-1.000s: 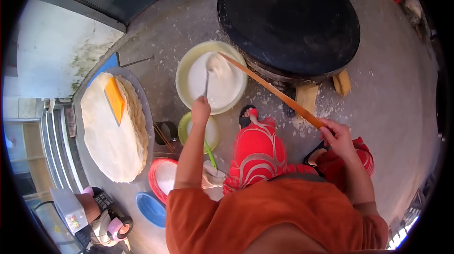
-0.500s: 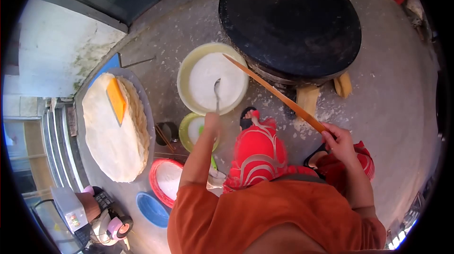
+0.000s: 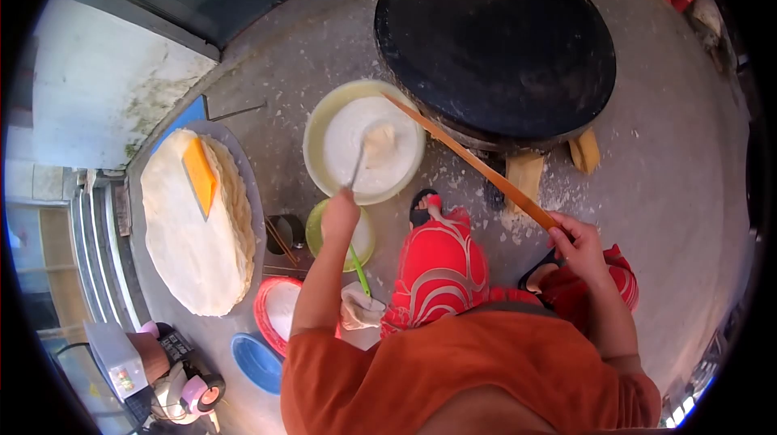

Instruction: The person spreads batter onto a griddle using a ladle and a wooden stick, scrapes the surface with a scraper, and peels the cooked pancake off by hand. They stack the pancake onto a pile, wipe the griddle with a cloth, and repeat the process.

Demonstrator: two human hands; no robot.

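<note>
My left hand [image 3: 340, 216] is closed round the handle of a metal ladle [image 3: 358, 166], whose bowl, full of pale batter, is over the large cream basin [image 3: 316, 144] of white batter. In my right hand [image 3: 576, 245] is the near end of a long wooden strip [image 3: 486, 172]; its far tip lies over the basin's upper right rim. The big round black griddle [image 3: 495, 38] stands just beyond the strip. Below the basin, a yellow-green bowl [image 3: 364, 245] with a green-handled utensil [image 3: 359, 271] is partly hidden by my left hand and forearm.
A stack of thin flatbreads [image 3: 194, 233] carries a yellow scraper [image 3: 198, 174] at the left. Nearby are a red basin [image 3: 263, 314], a blue basin [image 3: 257, 362] and a dark pot [image 3: 290, 231]. Wooden pieces [image 3: 526, 180] lie under the griddle. A cloth [image 3: 360, 307] is by my knee.
My left hand has moved slightly left and down. The ladle's bowl now shows raised and filled with batter, where before it was dipping in the basin. The strip has barely moved.
</note>
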